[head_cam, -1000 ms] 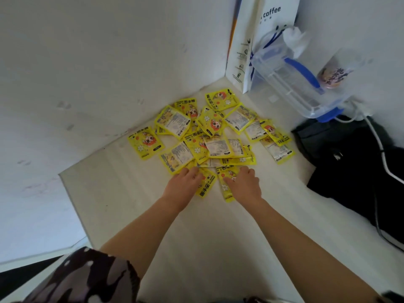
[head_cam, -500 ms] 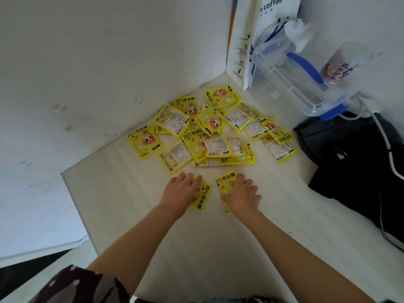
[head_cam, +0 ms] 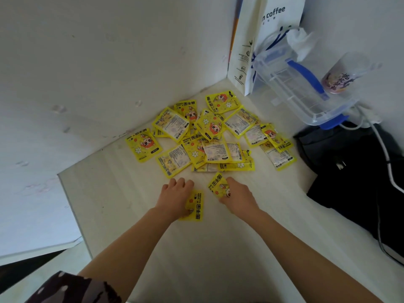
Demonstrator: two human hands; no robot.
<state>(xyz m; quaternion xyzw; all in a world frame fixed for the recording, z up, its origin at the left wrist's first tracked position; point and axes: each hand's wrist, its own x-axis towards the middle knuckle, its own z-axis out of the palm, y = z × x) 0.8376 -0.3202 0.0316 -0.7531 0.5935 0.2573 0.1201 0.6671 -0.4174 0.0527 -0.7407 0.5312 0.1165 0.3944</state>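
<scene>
Currently: two flat yellow plastic sachets, black lettering, flower print, both just near-side of the yellow sachet heap [head_cam: 209,136]; left sachet [head_cam: 196,205] held in left hand [head_cam: 175,197] grip, right sachet [head_cam: 217,185] pinched in right hand [head_cam: 239,197] grip.

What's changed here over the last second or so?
Both hands drew back from the pile toward the person, each dragging one yellow packet clear of it. The left hand holds the left packet; the right hand pinches the right packet. The rest of the pile, the plastic box and the black bag stayed put.
</scene>
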